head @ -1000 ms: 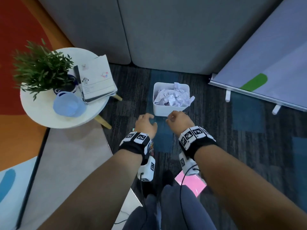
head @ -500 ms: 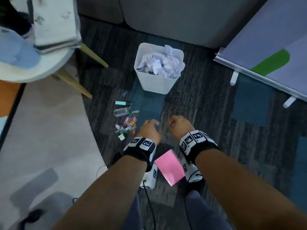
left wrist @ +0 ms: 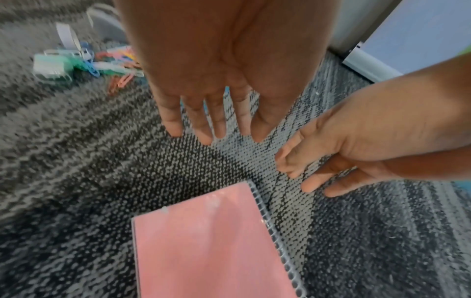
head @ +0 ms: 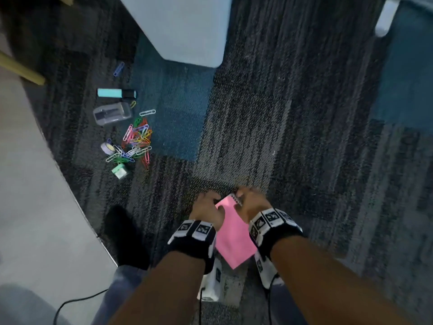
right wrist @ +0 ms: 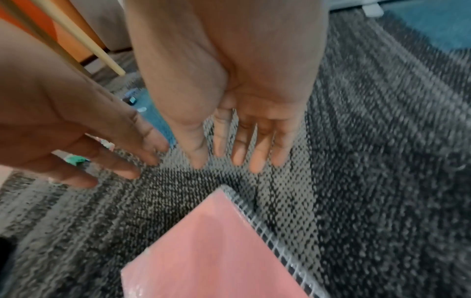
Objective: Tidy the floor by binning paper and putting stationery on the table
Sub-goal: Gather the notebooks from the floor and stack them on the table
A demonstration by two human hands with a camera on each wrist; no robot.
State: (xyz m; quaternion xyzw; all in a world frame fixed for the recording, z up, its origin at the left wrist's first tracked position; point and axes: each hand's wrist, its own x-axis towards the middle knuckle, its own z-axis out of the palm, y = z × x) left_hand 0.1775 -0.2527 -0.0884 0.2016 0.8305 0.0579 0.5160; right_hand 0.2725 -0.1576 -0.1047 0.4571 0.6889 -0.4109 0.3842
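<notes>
A pink spiral notebook [head: 234, 238] lies flat on the dark carpet between my wrists. My left hand [head: 207, 207] hovers at its far left corner and my right hand [head: 249, 202] at its spiral edge. In the left wrist view the left hand [left wrist: 211, 121] has straight fingers and holds nothing, just beyond the notebook [left wrist: 211, 242]. The right hand [right wrist: 242, 145] in the right wrist view is likewise spread and empty above the notebook [right wrist: 216, 252]. The white bin [head: 185, 29] stands ahead.
To the left on the carpet lie several coloured paper clips [head: 137, 141], a teal highlighter [head: 116, 93], a clear box [head: 112, 113], a tape roll [head: 107, 147] and a small green item [head: 120, 171]. A table leg [head: 21, 69] and a grey mat [head: 35, 207] are further left.
The view has tipped down and closer to the floor. Both hands have dropped from near the bin to the pink notebook, and their curled fingers have straightened.
</notes>
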